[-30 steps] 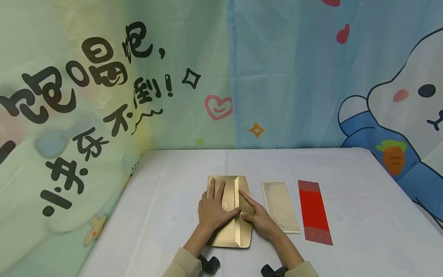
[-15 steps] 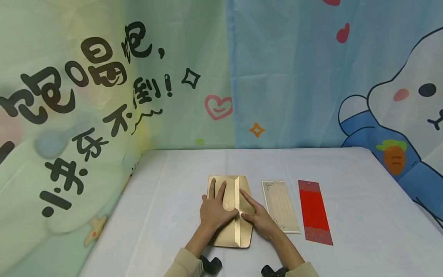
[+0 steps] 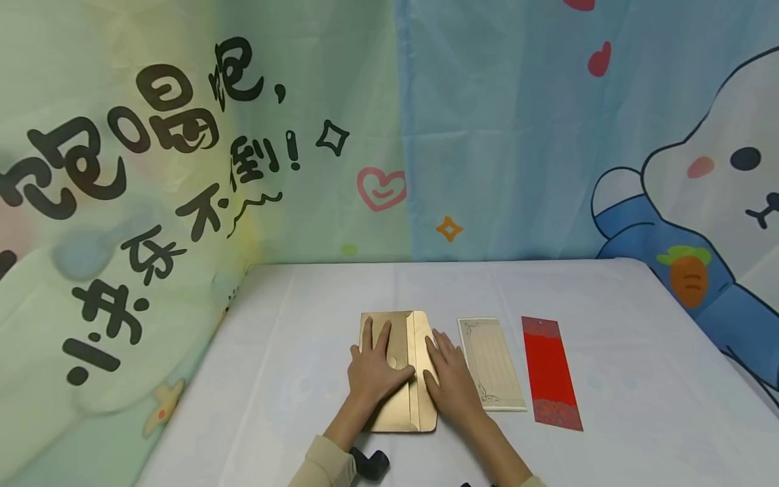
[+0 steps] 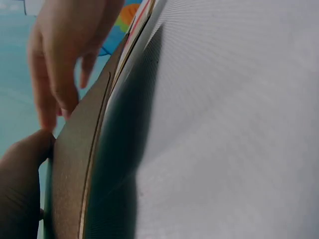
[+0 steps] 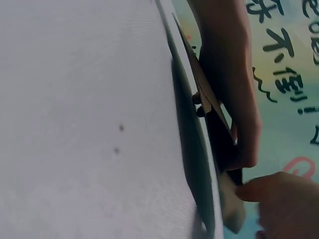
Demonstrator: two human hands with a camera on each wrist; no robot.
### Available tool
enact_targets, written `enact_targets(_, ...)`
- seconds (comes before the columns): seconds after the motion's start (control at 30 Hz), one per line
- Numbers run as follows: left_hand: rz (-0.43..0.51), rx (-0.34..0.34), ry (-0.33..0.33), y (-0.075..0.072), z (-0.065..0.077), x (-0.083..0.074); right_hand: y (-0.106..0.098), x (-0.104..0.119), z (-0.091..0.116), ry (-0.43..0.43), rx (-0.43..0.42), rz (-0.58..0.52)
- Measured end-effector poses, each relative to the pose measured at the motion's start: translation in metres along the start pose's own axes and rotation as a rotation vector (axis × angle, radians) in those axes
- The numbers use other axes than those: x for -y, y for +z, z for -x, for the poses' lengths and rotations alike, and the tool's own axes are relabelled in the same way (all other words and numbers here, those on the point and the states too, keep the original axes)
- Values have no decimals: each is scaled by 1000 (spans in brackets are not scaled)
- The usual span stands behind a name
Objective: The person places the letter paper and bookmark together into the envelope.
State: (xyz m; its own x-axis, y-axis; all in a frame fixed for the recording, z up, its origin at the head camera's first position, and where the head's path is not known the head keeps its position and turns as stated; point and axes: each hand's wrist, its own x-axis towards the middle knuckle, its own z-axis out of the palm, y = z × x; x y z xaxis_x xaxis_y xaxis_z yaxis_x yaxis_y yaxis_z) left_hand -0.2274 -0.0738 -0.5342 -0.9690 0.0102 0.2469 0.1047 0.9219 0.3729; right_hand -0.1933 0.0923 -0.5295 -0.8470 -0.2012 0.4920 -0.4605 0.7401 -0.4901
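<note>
A gold envelope [image 3: 392, 416] lies on the white table in the head view, a long flap [image 3: 421, 338] running down its right side. My left hand [image 3: 372, 374] rests on it with spread fingers, the thumb reaching across to the flap's crease. At the right edge is my right hand [image 3: 455, 384], its fingers straight and touching the flap. In the left wrist view the envelope's brown edge [image 4: 79, 154] shows beside my left thumb, with my right hand [image 4: 70, 45] beyond. The right wrist view shows my left hand [image 5: 229, 74] over the envelope and part of my right hand [image 5: 286, 206].
A cream card [image 3: 491, 365] with lines and corner ornaments lies right of the envelope. Farther right lies a red paper strip [image 3: 551, 372] with patterned ends. A black device [image 3: 371, 467] sits at my left wrist. Printed curtains [image 3: 475, 135] stand behind the table.
My right hand has gone from fingers bent at the flap to straight fingers at the envelope's right edge. The flap now spreads wider to the right. My left hand has stayed on the envelope.
</note>
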Motion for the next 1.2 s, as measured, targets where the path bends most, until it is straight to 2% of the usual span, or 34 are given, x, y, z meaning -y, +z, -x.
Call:
enact_targets(0.1, -6, 6, 4, -1, 0, 0, -1, 2, 4, -38, 93, 105)
enact_targets(0.2, -18, 14, 16, -1, 1, 0, -3, 3, 8, -4, 197, 148)
enact_targets(0.3, -47, 17, 28, 0, 1, -1, -4, 2, 10, 37, 261, 149)
enact_targets(0.47, -112, 35, 26, 1, 2, -1, -3, 1, 12, 53, 303, 139)
enact_targets(0.67, -130, 41, 22, 1, 2, -2, -3, -1, 11, 46, 306, 140)
enact_targets(0.8, -118, 42, 22, 1, 2, -2, -11, -5, 11, 57, 239, 68)
enact_targets(0.9, -112, 47, 22, 1, 2, -3, -21, -15, 10, 79, 91, 27)
enact_targets(0.97, -108, 44, 21, 1, 1, -3, -28, -26, 9, 107, -13, 39)
enact_targets(1.03, -105, 40, 20, 1, 1, -3, -34, -39, 8, 148, -83, 60)
enact_targets(1.1, -98, 36, 18, 1, 1, -3, -40, -51, 8, 192, -96, 82)
enact_targets(1.2, -94, 39, 16, 2, 2, -1, -45, -67, 11, 250, -54, 95)
